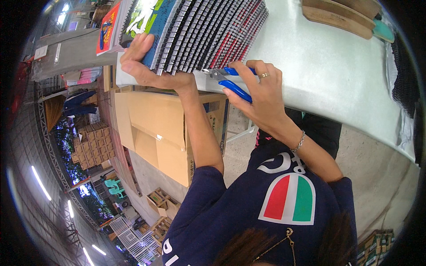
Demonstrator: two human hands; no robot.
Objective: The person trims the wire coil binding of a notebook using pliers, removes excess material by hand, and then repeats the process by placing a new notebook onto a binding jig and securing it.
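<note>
A thick row of wire-bound notebooks (pixel 202 37) stands at the table's edge, with black, white and red wire spines facing up. My left hand (pixel 155 73) is wrapped around the near left end of the row, some fingers against the outer cover; the rest of that hand is partly hidden under the books. In my right hand (pixel 262 91) is a pair of blue-handled wire cutters (pixel 235 88). My fingers lie on both handles, which are spread apart. The cutter's metal jaws are at the near ends of the spines; whether they touch a wire, I cannot tell.
The notebooks rest on a pale table (pixel 310 66). Wooden pieces (pixel 339 20) lie at its far right, near a dark mesh-like bundle (pixel 404 66). A red-covered book (pixel 106 31) is at the far left. Below the table stands a large open cardboard box (pixel 155 128).
</note>
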